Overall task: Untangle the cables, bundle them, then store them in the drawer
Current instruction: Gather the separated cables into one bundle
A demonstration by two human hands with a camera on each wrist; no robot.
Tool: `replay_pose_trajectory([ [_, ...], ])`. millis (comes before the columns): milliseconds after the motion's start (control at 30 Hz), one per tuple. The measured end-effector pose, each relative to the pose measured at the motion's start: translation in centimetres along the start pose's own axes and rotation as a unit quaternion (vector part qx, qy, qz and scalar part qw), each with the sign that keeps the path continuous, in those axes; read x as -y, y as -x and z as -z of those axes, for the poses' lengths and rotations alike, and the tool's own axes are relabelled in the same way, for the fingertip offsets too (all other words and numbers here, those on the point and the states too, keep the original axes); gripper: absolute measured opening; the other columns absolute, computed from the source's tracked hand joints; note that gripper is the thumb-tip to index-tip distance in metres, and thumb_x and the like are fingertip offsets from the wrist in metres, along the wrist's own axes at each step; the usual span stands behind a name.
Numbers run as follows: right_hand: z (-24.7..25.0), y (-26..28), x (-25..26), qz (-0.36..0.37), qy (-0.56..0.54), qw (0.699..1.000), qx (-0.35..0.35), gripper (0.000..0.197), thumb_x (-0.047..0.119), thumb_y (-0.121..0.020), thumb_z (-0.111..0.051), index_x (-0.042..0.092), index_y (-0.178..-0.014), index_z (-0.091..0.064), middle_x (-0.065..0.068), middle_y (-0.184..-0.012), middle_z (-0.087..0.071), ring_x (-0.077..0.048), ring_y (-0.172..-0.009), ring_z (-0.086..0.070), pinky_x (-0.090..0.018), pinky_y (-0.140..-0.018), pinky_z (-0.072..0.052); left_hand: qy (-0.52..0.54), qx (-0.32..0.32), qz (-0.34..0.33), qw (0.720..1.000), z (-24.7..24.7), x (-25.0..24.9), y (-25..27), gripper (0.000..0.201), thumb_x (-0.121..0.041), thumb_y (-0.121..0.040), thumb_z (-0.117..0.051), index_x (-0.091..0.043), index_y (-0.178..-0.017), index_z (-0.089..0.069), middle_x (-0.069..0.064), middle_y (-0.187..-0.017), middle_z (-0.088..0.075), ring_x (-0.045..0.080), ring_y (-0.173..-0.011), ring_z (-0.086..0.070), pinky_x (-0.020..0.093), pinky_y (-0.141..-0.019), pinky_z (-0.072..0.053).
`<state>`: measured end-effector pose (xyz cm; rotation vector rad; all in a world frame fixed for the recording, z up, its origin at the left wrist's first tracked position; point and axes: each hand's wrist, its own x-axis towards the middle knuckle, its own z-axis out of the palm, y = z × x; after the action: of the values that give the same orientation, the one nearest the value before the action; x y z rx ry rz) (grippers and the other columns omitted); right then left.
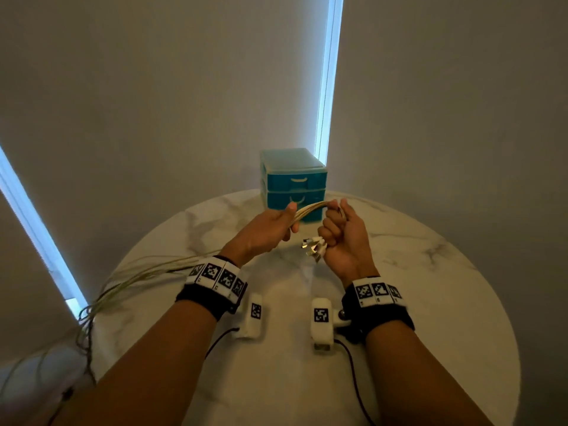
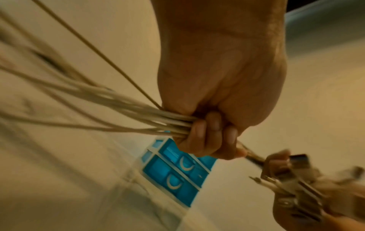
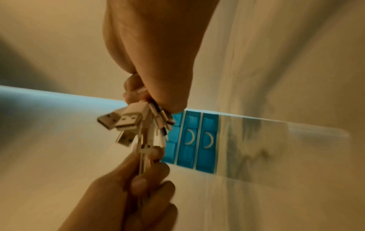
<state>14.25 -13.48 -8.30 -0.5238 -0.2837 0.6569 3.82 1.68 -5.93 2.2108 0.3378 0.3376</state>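
Observation:
Several thin beige cables [image 1: 310, 209] run as one bunch between my two hands, held above the table. My left hand [image 1: 282, 222] grips the bunch in a fist [image 2: 207, 132]. My right hand [image 1: 333, 229] grips it near the ends, and a cluster of white USB plugs [image 1: 313, 249] sticks out below that fist [image 3: 128, 120]. From my left hand the loose lengths [image 1: 129, 278] fan out leftward and hang over the table edge. The blue drawer unit [image 1: 293, 182] stands just behind my hands, and the drawers that show are closed.
The round white marble table [image 1: 415, 287] carries the drawer unit at its far edge. The hanging cables end in a loose tangle [image 1: 86, 321] off the left rim. Walls and two bright window slits surround the table.

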Motion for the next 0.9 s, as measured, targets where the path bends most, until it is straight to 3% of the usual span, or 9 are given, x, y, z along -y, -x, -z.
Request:
replay_pose_trajectory([
  [200, 3.2, 0.4, 2.4, 0.062, -0.052, 0.995, -0.054, 0.04, 0.038, -0.116, -0.041, 0.013, -0.095, -0.063, 0.007, -0.051, -0.03, -0.007, -0.037, -0.024, -0.019, -0.036, -0.02, 0.021, 0.087, -0.011, 0.996, -4.3, -0.6, -0.2, 0.056, -0.062, -0.111, -0.025, -0.022, -0.092, -0.06, -0.004, -0.075, -0.051, 0.009, -0.063, -0.042, 0.023, -0.058, -0.036],
  [300, 3.5, 0.5, 1.7, 0.061, -0.025, 0.996, -0.056, 0.046, 0.041, -0.117, -0.037, 0.012, -0.098, -0.066, 0.008, -0.051, -0.03, -0.006, -0.037, -0.024, -0.019, -0.035, -0.023, 0.015, 0.056, -0.037, 0.998, -4.9, -0.5, -0.3, 0.054, -0.058, -0.112, -0.024, -0.022, -0.09, -0.058, -0.006, -0.073, -0.049, 0.006, -0.062, -0.041, 0.02, -0.059, -0.036],
  [400, 2.4, 0.4, 0.8, 0.038, 0.027, 0.998, -0.049, 0.052, 0.051, -0.115, -0.035, 0.014, -0.092, -0.065, 0.008, -0.051, -0.03, -0.006, -0.038, -0.023, -0.02, -0.036, -0.023, 0.063, -0.001, -0.039, 0.997, -4.1, 0.2, -0.3, 0.056, -0.061, -0.111, -0.024, -0.024, -0.091, -0.06, -0.009, -0.07, -0.048, 0.008, -0.063, -0.041, 0.026, -0.061, -0.035],
  [533, 1.1, 0.7, -0.6, -0.011, 0.143, 0.989, -0.044, 0.07, 0.081, -0.095, -0.05, 0.014, -0.096, -0.068, 0.006, -0.056, -0.029, -0.007, -0.044, -0.02, -0.021, -0.04, -0.022, 0.098, -0.028, -0.051, 0.993, -4.0, 0.5, -0.1, 0.054, -0.061, -0.111, -0.026, -0.022, -0.091, -0.059, -0.009, -0.069, -0.046, 0.005, -0.06, -0.039, 0.025, -0.06, -0.034],
  [600, 0.9, 1.0, -1.0, -0.024, 0.228, 0.972, -0.049, 0.071, 0.079, -0.09, -0.061, 0.011, -0.107, -0.074, 0.005, -0.061, -0.027, -0.008, -0.05, -0.02, -0.022, -0.045, -0.022, 0.126, -0.006, -0.045, 0.991, -4.1, 0.7, -0.2, 0.054, -0.063, -0.11, -0.029, -0.022, -0.089, -0.058, -0.011, -0.065, -0.043, 0.004, -0.055, -0.035, 0.024, -0.055, -0.031],
  [700, 0.8, 1.6, -1.3, -0.053, 0.306, 0.95, -0.035, 0.054, 0.067, -0.09, -0.074, 0.014, -0.094, -0.067, 0.005, -0.061, -0.029, -0.009, -0.052, -0.023, -0.023, -0.046, -0.024, 0.141, 0.021, -0.027, 0.989, -4.3, 0.8, -0.2, 0.056, -0.066, -0.107, -0.03, -0.021, -0.087, -0.056, -0.011, -0.06, -0.043, 0.004, -0.051, -0.034, 0.023, -0.052, -0.03],
  [767, 1.0, 1.9, -1.4, -0.065, 0.323, 0.943, -0.036, 0.053, 0.063, -0.092, -0.076, 0.011, -0.104, -0.073, 0.004, -0.061, -0.03, -0.009, -0.052, -0.024, -0.024, -0.046, -0.025, 0.147, 0.04, -0.006, 0.988, -4.4, 0.6, -0.2, 0.059, -0.069, -0.105, -0.029, -0.021, -0.083, -0.054, -0.011, -0.057, -0.041, 0.005, -0.05, -0.032, 0.024, -0.05, -0.028],
  [833, 1.4, 1.8, -1.6, -0.066, 0.319, 0.945, -0.035, 0.046, 0.058, -0.095, -0.074, 0.019, -0.119, -0.08, 0.003, -0.062, -0.03, -0.009, -0.053, -0.023, -0.024, -0.047, -0.023, 0.144, 0.062, 0.006, 0.988, -4.5, 0.6, -0.2, 0.06, -0.071, -0.104, -0.027, -0.021, -0.081, -0.051, -0.01, -0.057, -0.039, 0.006, -0.05, -0.03, 0.025, -0.049, -0.026],
  [900, 1.6, 1.5, -1.9, -0.06, 0.304, 0.95, -0.043, 0.039, 0.053, -0.098, -0.073, 0.023, -0.121, -0.082, 0.001, -0.065, -0.032, -0.009, -0.051, -0.022, -0.022, -0.044, -0.023, 0.135, 0.08, 0.015, 0.987, -4.6, 0.7, 0.0, 0.06, -0.072, -0.105, -0.026, -0.021, -0.082, -0.05, -0.009, -0.059, -0.038, 0.007, -0.051, -0.029, 0.026, -0.05, -0.026],
])
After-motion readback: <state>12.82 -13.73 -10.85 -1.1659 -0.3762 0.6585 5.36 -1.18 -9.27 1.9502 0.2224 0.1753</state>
